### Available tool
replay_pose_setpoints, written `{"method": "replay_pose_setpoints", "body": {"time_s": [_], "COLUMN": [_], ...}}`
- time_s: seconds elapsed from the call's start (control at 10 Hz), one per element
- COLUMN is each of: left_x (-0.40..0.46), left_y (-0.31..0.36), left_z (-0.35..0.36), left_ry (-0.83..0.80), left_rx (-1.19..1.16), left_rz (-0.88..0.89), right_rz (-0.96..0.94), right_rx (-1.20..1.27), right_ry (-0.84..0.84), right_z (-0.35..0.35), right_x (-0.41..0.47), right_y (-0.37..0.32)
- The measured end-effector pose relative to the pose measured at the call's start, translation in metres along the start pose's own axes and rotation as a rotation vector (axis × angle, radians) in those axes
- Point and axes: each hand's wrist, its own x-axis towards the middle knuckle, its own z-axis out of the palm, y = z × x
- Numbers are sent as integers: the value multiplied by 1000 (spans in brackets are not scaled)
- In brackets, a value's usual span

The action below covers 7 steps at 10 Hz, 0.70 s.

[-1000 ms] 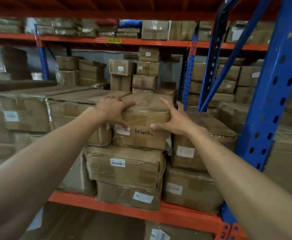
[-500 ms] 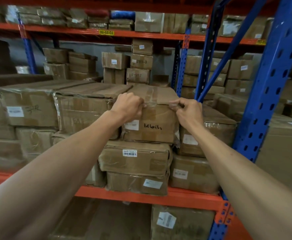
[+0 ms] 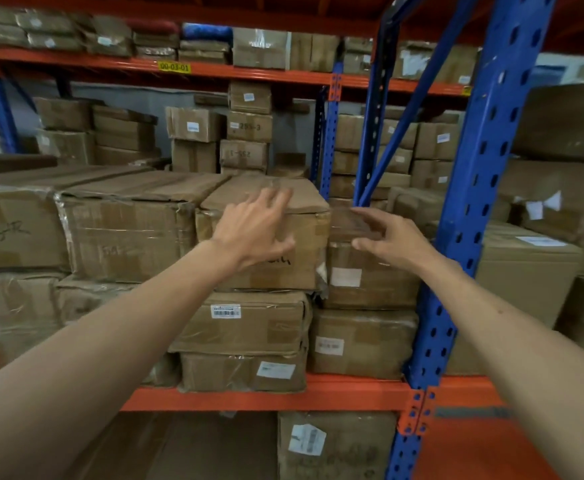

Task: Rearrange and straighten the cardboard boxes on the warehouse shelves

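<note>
A taped cardboard box with black handwriting (image 3: 304, 244) tops the middle stack on the orange shelf, its front roughly level with the long box (image 3: 127, 233) to its left. My left hand (image 3: 255, 226) is spread open in front of its upper front edge, fingers straight; whether it touches the box is unclear. My right hand (image 3: 387, 237) hovers open just right of that box, in front of a lower box (image 3: 363, 271) with a white label. Neither hand holds anything.
A blue upright post (image 3: 474, 209) stands close to my right arm, with blue diagonal braces (image 3: 401, 123) behind it. Stacked boxes (image 3: 249, 327) fill the shelf below my hands. An orange beam (image 3: 283, 393) fronts the shelf. More boxes (image 3: 249, 129) stand at the back.
Both hands have let go of the handwritten box's top front edge and opened. The right hand has moved off to the right; the box sits pushed back.
</note>
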Motion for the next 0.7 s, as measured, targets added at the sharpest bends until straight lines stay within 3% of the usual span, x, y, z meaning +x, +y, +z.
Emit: {"method": "replay_pose_setpoints", "body": {"time_s": [0.1, 0.2, 0.3, 0.4, 0.5, 0.6, 0.7], "left_x": [17, 43, 59, 58, 50, 36, -22], "left_y": [54, 103, 126, 133, 137, 140, 164], "left_z": [18, 41, 73, 93, 94, 78, 66], "left_ry": [97, 86, -242, -525, -559, -565, -439], "left_rx": [11, 113, 318, 339, 327, 242, -18], "left_rz": [162, 290, 245, 112, 72, 20, 19], "right_rz": [147, 139, 126, 103, 72, 67, 14], "right_rx": [-262, -572, -662, -641, -666, -538, -207], "right_ry": [-38, -171, -304, -351, -382, -342, -144], "right_z": [-31, -37, -20, -12, -11, -12, -7], "right_x": [-3, -2, -5, -10, -12, -16, -59], "right_y": [31, 51, 65, 83, 90, 81, 88]}}
